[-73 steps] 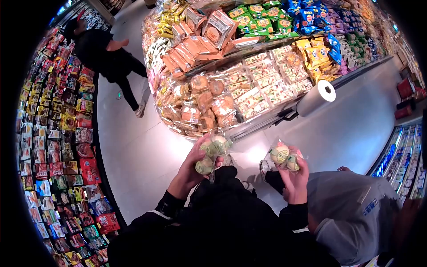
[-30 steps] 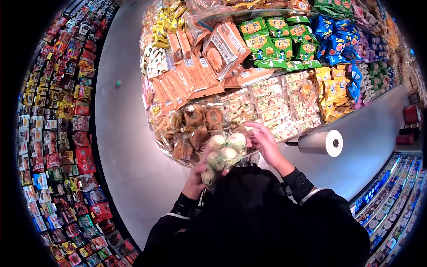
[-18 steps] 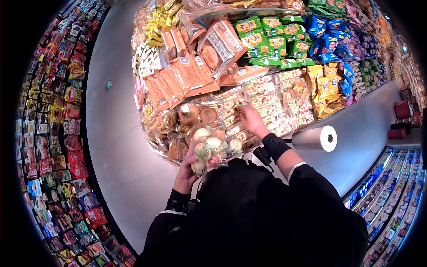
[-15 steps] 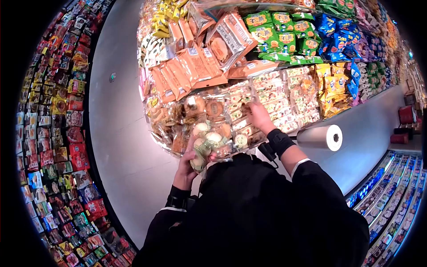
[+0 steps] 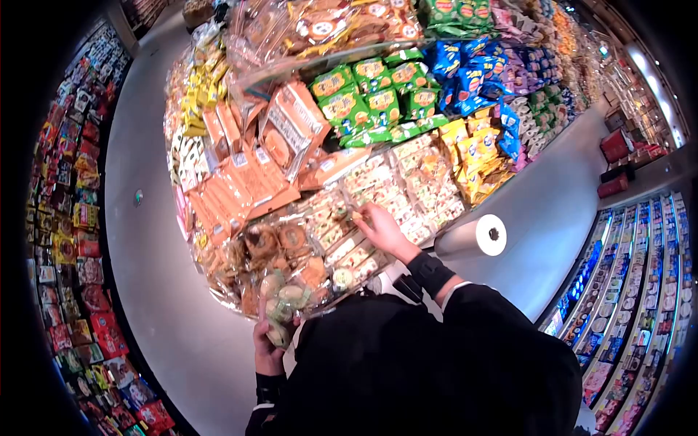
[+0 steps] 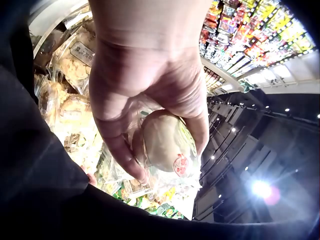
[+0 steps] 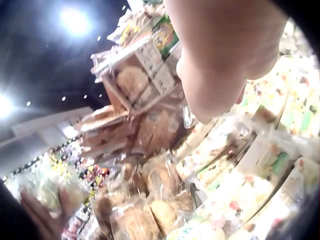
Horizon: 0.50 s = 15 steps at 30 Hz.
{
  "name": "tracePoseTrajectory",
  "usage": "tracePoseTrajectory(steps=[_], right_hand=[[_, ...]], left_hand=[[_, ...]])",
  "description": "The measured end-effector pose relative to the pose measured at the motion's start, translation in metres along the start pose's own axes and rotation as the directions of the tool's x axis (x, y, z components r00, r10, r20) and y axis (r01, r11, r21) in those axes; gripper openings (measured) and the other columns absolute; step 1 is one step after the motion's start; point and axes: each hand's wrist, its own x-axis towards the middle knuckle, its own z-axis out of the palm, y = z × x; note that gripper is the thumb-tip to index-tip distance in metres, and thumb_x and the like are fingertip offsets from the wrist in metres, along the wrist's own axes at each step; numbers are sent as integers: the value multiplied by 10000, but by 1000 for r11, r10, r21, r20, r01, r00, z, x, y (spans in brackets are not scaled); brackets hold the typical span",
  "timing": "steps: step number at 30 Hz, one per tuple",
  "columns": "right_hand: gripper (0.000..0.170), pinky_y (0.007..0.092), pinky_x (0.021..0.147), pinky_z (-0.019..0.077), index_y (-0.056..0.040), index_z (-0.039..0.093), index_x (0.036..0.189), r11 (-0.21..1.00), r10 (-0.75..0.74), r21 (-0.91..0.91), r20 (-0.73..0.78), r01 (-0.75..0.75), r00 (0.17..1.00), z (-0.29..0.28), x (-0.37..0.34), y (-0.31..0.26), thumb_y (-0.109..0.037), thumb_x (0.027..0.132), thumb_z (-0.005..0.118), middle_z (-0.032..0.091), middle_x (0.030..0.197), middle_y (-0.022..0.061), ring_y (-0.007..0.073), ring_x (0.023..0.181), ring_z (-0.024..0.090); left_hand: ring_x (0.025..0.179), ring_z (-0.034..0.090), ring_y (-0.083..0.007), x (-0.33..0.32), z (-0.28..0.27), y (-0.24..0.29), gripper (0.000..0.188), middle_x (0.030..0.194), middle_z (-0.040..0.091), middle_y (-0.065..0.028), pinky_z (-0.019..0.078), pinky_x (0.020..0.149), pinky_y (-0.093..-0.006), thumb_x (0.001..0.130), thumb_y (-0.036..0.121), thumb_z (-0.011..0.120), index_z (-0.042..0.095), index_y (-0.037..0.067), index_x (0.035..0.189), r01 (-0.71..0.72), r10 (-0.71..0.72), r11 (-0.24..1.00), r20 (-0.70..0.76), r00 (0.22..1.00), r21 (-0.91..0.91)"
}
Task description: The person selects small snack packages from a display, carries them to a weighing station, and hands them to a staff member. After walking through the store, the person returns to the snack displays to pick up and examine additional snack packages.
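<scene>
My left hand (image 5: 270, 341) grips clear plastic bags of round pale pastries (image 5: 289, 292) at the near edge of the display. In the left wrist view its fingers and thumb curl round one pale pastry (image 6: 164, 140) with a red stamp on its wrapper. Another round pastry with green print (image 5: 342, 277) shows just right of these bags. My right hand (image 5: 384, 231) reaches over rows of clear-wrapped pale bars (image 5: 352, 251) flecked with red and green, fingertips down among them. In the right wrist view, clear plastic shows at its fingertips; I cannot tell whether they pinch a pack.
Bagged brown cakes (image 5: 262, 243) lie left of the bars, with orange packs (image 5: 243, 182) behind. Green (image 5: 371, 102), blue (image 5: 462, 76) and yellow bags (image 5: 476, 156) fill the far side. A roll of plastic bags (image 5: 472, 238) juts from the near edge. Shelves line the left aisle.
The hands, each with pastries and apart at first, came together at the display. My right hand then left the pastries and moved onto the bars; the left kept its grip. The view swung right.
</scene>
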Motion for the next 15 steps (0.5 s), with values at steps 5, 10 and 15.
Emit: tracePoseTrajectory(steps=[5, 10, 15], right_hand=[[252, 388, 677, 476, -45, 506, 957, 900, 392, 229, -56, -371, 918, -65, -33, 11, -203, 783, 597, 603, 802, 158, 330, 761, 611], [350, 376, 679, 494, -80, 556, 1013, 986, 161, -9, 326, -167, 931, -49, -61, 4, -291, 751, 654, 634, 805, 132, 304, 739, 635], [599, 397, 734, 508, -100, 486, 1261, 991, -96, -11, 618, 130, 781, 5, -44, -34, -388, 768, 667, 622, 1049, 168, 316, 829, 639]], left_hand=[[924, 574, -313, 14, 25, 4, 867, 1242, 461, -155, 518, 756, -403, 666, 265, 691, 257, 142, 1406, -14, 15, 1000, 68, 998, -9], [1079, 509, -318, 15, 33, 9, 779, 1279, 436, -139, 499, 857, -428, 678, 203, 701, 331, 152, 1361, 47, -43, 997, 52, 998, -59], [1023, 533, -369, 6, 40, 13, 786, 1272, 441, -180, 505, 842, -439, 708, 176, 650, 280, 152, 1401, 18, -19, 1000, -67, 998, -19]])
